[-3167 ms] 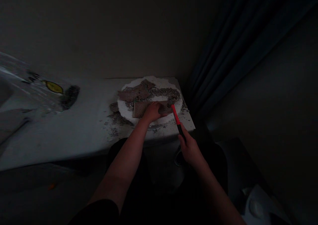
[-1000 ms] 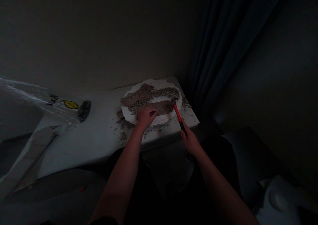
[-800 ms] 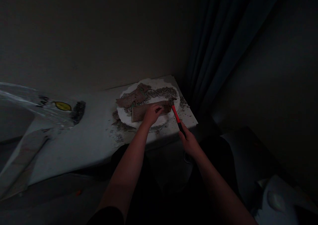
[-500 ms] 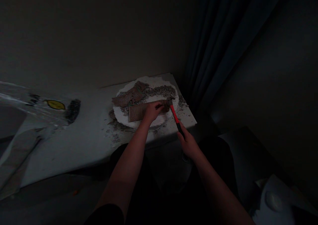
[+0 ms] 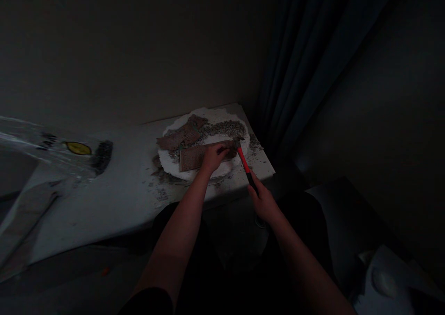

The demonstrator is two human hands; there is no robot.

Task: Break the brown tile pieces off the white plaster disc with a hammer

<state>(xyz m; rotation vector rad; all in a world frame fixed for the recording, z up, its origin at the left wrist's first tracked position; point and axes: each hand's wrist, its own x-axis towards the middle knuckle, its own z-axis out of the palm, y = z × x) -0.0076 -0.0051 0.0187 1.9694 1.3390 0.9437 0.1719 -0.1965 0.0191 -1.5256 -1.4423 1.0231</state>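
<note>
My right hand point(image 5: 262, 199) is wrapped around the black grip of a hammer point(image 5: 244, 161) with a red shaft. The hammer's dark head lies at the right end of a flat brown textured board point(image 5: 191, 158). Over the right half of that board is my left hand point(image 5: 212, 157), its fingers curled and steadying it. Beneath the board is a round white slab point(image 5: 224, 170) with a ragged edge. Broken brown pieces point(image 5: 181, 135) and a heap of grey crumbs point(image 5: 227, 128) lie on the slab behind the board. Dim light hides fine detail.
The slab rests near the right end of a pale table point(image 5: 128, 204), with crumbs scattered around it. A clear plastic-wrapped item with a yellow label point(image 5: 78, 148) lies at left. A dark curtain point(image 5: 288, 88) hangs at right. Below right is a white object point(image 5: 382, 278).
The hammer's head has dipped very slightly toward the right end of the board. My left hand stays in the same place on it.
</note>
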